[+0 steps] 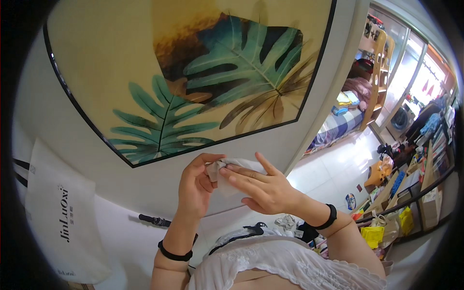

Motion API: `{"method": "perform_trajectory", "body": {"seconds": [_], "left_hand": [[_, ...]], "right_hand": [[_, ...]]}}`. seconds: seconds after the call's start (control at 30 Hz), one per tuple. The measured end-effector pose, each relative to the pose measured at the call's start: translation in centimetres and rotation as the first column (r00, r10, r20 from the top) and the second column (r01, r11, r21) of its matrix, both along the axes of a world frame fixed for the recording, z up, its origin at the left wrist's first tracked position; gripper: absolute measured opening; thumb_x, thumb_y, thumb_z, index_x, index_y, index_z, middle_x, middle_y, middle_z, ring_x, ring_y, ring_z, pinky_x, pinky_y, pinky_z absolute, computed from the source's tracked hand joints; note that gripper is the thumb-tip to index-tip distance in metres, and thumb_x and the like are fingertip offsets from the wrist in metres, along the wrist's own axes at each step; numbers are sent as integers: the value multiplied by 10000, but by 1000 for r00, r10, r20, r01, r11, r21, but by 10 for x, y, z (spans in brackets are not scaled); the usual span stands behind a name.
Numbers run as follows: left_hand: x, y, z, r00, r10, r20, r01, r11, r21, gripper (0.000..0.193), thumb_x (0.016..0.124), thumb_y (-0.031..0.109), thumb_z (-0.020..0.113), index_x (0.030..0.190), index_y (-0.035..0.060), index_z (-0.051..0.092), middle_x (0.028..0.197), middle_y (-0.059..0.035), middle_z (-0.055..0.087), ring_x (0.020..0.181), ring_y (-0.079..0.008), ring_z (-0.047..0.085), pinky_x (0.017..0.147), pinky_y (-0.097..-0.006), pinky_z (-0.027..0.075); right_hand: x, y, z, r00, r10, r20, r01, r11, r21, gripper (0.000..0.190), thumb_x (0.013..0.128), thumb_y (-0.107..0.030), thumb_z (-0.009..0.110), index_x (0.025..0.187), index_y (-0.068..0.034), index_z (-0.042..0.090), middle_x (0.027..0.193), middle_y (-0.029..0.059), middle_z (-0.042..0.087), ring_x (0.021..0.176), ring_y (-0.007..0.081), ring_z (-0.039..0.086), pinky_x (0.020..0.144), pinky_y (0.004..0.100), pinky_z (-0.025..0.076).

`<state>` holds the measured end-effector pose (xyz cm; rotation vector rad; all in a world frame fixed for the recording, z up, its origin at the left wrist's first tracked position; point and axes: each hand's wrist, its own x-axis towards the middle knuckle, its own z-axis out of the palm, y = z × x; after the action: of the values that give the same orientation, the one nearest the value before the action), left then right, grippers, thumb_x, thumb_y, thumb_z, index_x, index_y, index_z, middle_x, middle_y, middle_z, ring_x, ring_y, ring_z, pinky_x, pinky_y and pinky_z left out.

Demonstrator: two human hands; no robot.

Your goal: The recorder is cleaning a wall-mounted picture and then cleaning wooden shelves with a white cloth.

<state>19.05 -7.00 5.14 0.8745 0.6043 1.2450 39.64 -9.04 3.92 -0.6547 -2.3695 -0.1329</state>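
A thin white cloth or tissue (242, 163) is bunched between my hands, in front of the wall below a framed leaf picture. My left hand (195, 186) pinches its gathered left end between thumb and fingers. My right hand (270, 188) lies across it with fingers extended and thumb apart, fingertips touching the gathered part. Part of the cloth is hidden behind my right fingers and palm. Each wrist wears a black band.
The large framed leaf picture (217, 90) hangs on the white wall. At left is a white bag (61, 217) bearing writing; a folded black umbrella (154, 220) is nearby. Through the doorway are a bed (339, 125), a wooden ladder (378, 79), a washing machine (400, 117) and cluttered shelves (402, 192).
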Motion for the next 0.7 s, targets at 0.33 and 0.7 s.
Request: {"method": "perform_trajectory", "body": {"seconds": [0.33, 0.7], "left_hand": [[20, -8, 1, 920, 102, -379, -3, 967, 254, 457, 881, -25, 681, 1267, 25, 441, 1029, -112, 676, 883, -144, 677, 775, -218, 526], [-159, 64, -5, -232, 970, 69, -296, -138, 945, 658, 1000, 303, 540, 1506, -13, 263, 1562, -204, 286, 1446, -326, 291, 1176, -474, 209]], "right_hand": [[12, 15, 18, 984, -37, -176, 96, 936, 338, 421, 708, -103, 778, 1121, -92, 698, 1055, 91, 642, 826, 226, 606, 706, 348, 478], [172, 129, 325, 376, 86, -922, 673, 658, 336, 316, 830, -205, 757, 1091, -32, 721, 761, 53, 629, 684, 118, 551, 650, 277, 455]]}}
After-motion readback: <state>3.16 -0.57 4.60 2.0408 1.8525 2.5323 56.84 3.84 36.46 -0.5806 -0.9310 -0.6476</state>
